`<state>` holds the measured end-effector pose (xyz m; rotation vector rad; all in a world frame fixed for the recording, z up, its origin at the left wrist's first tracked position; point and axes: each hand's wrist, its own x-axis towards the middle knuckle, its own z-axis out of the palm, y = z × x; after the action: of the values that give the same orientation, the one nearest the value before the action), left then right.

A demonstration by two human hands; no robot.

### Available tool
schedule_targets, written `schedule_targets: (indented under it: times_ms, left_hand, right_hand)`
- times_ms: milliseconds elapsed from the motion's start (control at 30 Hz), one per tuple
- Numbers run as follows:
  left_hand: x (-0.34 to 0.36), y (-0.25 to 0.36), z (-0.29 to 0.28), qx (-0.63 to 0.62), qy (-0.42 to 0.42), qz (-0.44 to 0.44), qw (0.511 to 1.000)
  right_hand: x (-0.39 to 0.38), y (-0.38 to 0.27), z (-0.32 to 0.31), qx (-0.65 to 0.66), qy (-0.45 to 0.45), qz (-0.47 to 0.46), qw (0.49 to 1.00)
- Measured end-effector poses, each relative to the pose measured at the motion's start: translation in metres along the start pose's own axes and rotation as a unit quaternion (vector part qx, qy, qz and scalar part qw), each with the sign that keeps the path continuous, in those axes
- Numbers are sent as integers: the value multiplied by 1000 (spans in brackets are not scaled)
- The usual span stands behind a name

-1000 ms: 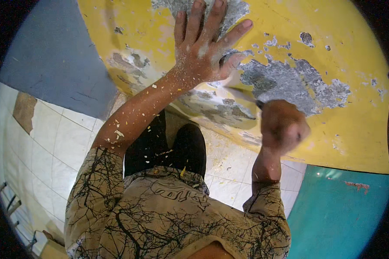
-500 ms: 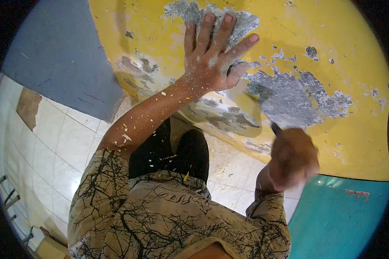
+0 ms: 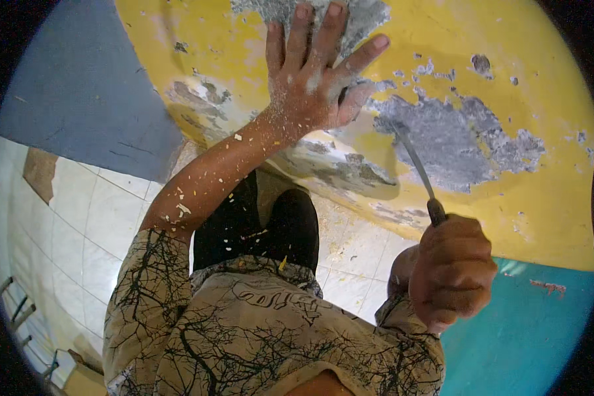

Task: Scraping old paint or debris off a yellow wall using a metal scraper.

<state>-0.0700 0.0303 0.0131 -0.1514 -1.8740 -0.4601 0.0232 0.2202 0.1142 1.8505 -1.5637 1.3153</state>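
Note:
Fingers spread, my left hand point(image 3: 313, 86) lies open on the yellow wall point(image 3: 534, 79) near the upper middle, over flaked grey patches; paint chips cling to that forearm. Lower right, my right hand point(image 3: 450, 270) is wrapped round the dark handle of a thin metal scraper point(image 3: 417, 162), whose blade points up and left to a large bare grey patch point(image 3: 468, 148) just below my left thumb. Whether the tip touches the wall is hard to tell.
A blue-grey surface point(image 3: 72, 99) is at upper left and a teal surface point(image 3: 521, 330) at lower right. Pale floor tiles point(image 3: 92, 218) with scattered flakes show around my legs. A rung-like metal object point(image 3: 20, 310) sits at the far left.
My right hand and the scraper have moved down and to the right, toward me. My left hand stays spread on the wall, shifting slightly in the picture along with the view.

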Motion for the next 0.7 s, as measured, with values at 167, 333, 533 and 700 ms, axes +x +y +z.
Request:
schedule_targets:
  times_ms: [167, 333, 533, 700]
  left_hand:
    - [-1, 0, 4, -26, 53, 9, 998]
    - [0, 1, 2, -39, 86, 2, 996]
    - [-1, 2, -17, -8, 18, -4, 1000]
    - [0, 7, 11, -67, 121, 17, 990]
  right_hand:
    - [2, -28, 10, -561, -93, 301, 766]
    - [-27, 5, -6, 17, 157, 178, 971]
    - [-4, 0, 18, -450, -223, 637, 585]
    - [-3, -20, 6, -495, -127, 679, 527]
